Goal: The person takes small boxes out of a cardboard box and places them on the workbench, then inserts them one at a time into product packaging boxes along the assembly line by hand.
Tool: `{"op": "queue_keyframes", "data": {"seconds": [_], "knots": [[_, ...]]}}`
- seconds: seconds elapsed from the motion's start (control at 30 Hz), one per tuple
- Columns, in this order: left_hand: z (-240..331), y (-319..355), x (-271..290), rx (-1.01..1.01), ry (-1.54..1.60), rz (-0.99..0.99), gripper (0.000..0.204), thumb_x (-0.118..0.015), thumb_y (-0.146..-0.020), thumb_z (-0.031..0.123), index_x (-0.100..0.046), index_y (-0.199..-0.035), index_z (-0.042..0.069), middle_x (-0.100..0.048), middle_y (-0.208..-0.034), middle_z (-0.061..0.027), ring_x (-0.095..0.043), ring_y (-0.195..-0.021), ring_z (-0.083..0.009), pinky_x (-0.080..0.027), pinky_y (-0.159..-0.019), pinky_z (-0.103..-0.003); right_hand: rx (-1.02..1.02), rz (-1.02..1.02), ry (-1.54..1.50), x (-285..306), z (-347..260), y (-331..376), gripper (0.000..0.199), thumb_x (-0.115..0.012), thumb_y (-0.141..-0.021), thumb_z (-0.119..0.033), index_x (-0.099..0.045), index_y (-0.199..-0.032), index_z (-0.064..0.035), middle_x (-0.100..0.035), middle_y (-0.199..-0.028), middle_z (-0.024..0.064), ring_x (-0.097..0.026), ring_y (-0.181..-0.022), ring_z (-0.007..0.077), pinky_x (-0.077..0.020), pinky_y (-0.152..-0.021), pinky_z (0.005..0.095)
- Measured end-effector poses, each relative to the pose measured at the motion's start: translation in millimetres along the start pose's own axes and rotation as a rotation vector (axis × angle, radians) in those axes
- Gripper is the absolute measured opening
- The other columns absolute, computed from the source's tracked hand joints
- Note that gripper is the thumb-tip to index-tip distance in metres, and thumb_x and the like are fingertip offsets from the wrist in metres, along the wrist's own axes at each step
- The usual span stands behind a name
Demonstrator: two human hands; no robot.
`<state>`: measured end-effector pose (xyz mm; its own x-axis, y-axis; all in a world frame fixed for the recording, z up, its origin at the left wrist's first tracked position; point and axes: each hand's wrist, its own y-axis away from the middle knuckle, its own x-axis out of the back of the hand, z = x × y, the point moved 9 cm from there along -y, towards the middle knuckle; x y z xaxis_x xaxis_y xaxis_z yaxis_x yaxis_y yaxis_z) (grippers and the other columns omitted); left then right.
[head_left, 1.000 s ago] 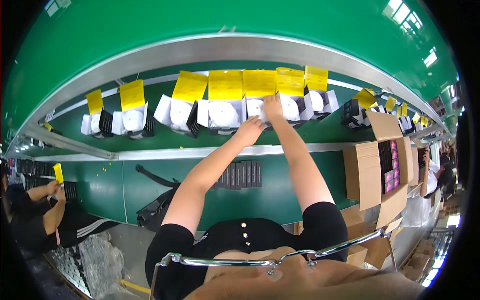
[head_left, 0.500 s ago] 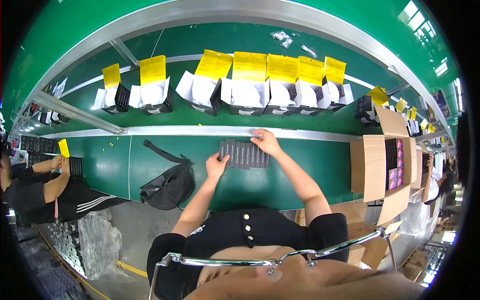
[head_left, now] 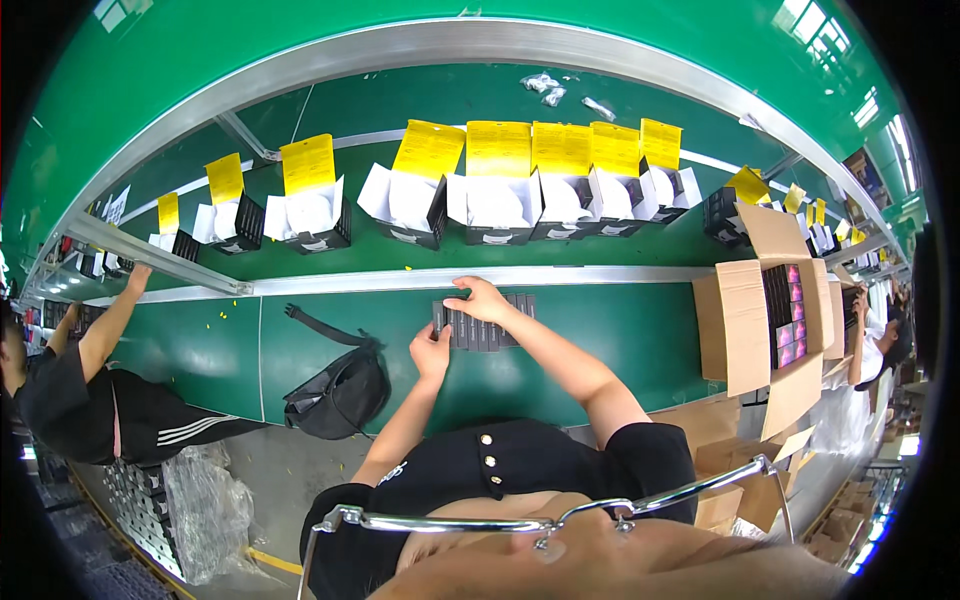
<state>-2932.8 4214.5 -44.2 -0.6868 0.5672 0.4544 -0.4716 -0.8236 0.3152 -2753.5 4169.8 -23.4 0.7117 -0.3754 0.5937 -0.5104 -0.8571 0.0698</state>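
Observation:
A row of small dark flat pieces (head_left: 495, 330) lies on the green table in front of me. My left hand (head_left: 432, 352) pinches one dark piece (head_left: 440, 318) at the row's left end, holding it upright. My right hand (head_left: 482, 298) lies flat on top of the row near its far edge, fingers pointing left. Beyond the metal rail stand several open white boxes (head_left: 495, 208) with yellow sheets (head_left: 498, 148) propped on their lids.
A black bag (head_left: 340, 395) with a strap lies on the table to my left. Open cardboard cartons (head_left: 745, 330) holding pink and dark packs stand at the right. A co-worker in black (head_left: 90, 390) reaches to the belt at far left.
Both hands have come down from the open white boxes on the far belt to the row of dark pieces. My left hand has taken hold of the piece at the left end.

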Motion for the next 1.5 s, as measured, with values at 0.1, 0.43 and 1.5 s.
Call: {"op": "queue_keyframes", "data": {"seconds": [0.1,0.43,1.5], "knots": [[71.3,18.1,27.7,-0.57,-0.032,0.243,0.032,-0.074,-0.081,0.019,-0.07,-0.109,0.003,-0.07,-0.091,-0.014,-0.066,-0.08,-0.0326,-0.052,-0.074,-0.041,-0.389,-0.25,-0.457,-18.6,6.0,3.2,0.057,-0.085,-0.075,-0.027,-0.061,-0.119,-0.0002,-0.066,-0.107,0.0121,-0.065,-0.074,0.0163,-0.0536,-0.067,0.0304],[156.1,-24.6,-31.4,-0.85,-0.036,-0.116,0.06,-0.08,-0.078,0.023,-0.058,-0.13,0.004,-0.053,-0.135,-0.0207,-0.054,-0.12,-0.0375,-0.044,-0.103,-0.043,0.095,0.34,0.168,255.3,-43.9,-98.6,0.07,-0.092,-0.055,-0.023,-0.063,-0.115,-0.0002,-0.067,-0.099,0.0162,-0.067,-0.08,0.025,-0.0542,-0.072,0.0369],[112.9,-103.1,71.3,-0.8,-0.158,0.007,0.086,-0.076,-0.081,0.039,-0.036,-0.143,-0.005,-0.047,-0.137,-0.0294,-0.044,-0.129,-0.0425,-0.035,-0.11,-0.048,0.049,0.274,-0.385,98.4,-152.6,-116.9,0.075,-0.092,-0.063,-0.03,-0.059,-0.119,0.0062,-0.07,-0.095,0.011,-0.067,-0.077,0.0169,-0.0548,-0.068,0.03]]}}
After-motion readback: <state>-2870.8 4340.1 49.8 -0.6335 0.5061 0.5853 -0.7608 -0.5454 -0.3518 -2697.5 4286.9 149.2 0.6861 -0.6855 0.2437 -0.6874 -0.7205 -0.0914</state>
